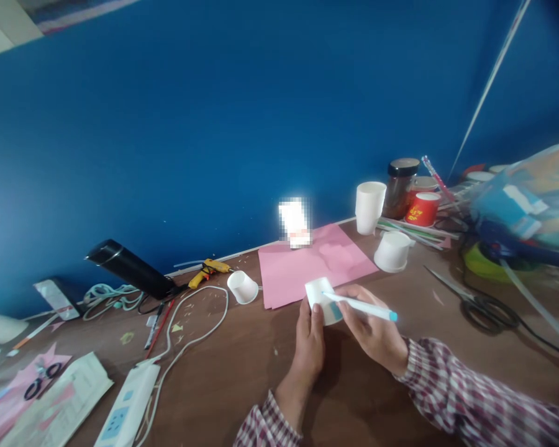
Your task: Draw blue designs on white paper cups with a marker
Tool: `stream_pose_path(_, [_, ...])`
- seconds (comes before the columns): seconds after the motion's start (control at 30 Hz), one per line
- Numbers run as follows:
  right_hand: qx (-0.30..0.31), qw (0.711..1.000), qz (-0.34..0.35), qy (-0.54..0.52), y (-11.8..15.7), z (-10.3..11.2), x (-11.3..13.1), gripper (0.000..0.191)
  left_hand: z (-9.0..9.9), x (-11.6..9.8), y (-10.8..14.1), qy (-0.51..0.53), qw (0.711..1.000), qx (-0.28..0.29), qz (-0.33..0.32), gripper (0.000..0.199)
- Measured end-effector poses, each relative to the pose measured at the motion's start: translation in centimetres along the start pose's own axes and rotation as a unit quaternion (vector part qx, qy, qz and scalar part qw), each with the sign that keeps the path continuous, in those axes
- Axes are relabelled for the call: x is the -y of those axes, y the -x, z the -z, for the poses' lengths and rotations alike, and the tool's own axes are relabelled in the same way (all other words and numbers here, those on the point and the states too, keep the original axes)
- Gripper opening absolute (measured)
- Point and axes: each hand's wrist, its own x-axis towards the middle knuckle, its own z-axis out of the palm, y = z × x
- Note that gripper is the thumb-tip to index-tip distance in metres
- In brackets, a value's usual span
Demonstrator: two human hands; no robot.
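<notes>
My left hand [310,347] is closed around a white paper cup [317,290], held tilted just above the brown table. A patch of blue shows on the lower side of the cup. In my right hand [377,338] is a white marker [366,306] with a light blue end; its tip touches the cup's side, or is very close to it. Behind the cup lie sheets of pink paper [293,273]. One white paper cup [242,287] stands to the left, and another cup [393,251] sits upside down to the right.
Black-handled scissors [482,310] lie on the right, near a bulging plastic bag [531,198]. At the back stand stacked white cups [369,208], a dark jar [399,189] and a red cup [422,209]. Leftward are a yellow glue gun [209,272], a black bottle [128,267] and a power strip [128,406].
</notes>
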Motion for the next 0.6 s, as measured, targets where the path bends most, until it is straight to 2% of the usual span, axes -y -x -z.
stream_pose_path(0.37, [-0.003, 1.000, 0.015, 0.007, -0.07, 0.01, 0.14, 0.011, -0.10, -0.12, 0.03, 0.017, 1.000, -0.007, -0.007, 0.047])
stream_pose_path(0.6, [-0.006, 0.999, 0.038, 0.007, -0.20, -0.03, 0.23, 0.010, -0.10, -0.21, 0.14, -0.036, 0.999, -0.005, -0.011, 0.051])
